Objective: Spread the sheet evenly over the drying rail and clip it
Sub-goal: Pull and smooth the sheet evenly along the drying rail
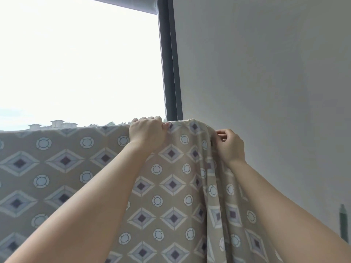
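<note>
- At the window (76, 63), a person works a patterned sheet (95, 168) along a rail, which is hidden under the cloth.
- At 12 o'clock, the left hand (147, 133) curls over the top fold and grips the sheet, probably with the rail inside the grasp.
- At 2 o'clock, the right hand (230, 147) pinches the gathered side edge between thumb and fingertips.
- Sheet hangs across the view from 9 o'clock to 1 o'clock. It is flat and taut on the left and bunched in deep vertical folds at the right end, near the wall (266, 73).
- Cloth is tan, printed with grey-blue diamonds and pale rings. It looks light and soft, and likely to slide.
- Step in hand, as judged: spreading the right end. It is best done with the left hand anchoring the top while the right draws the bunched edge toward 3 o'clock, until the folds flatten and the drop is even.
- No clip is in view, so clipping is not yet done.
</note>
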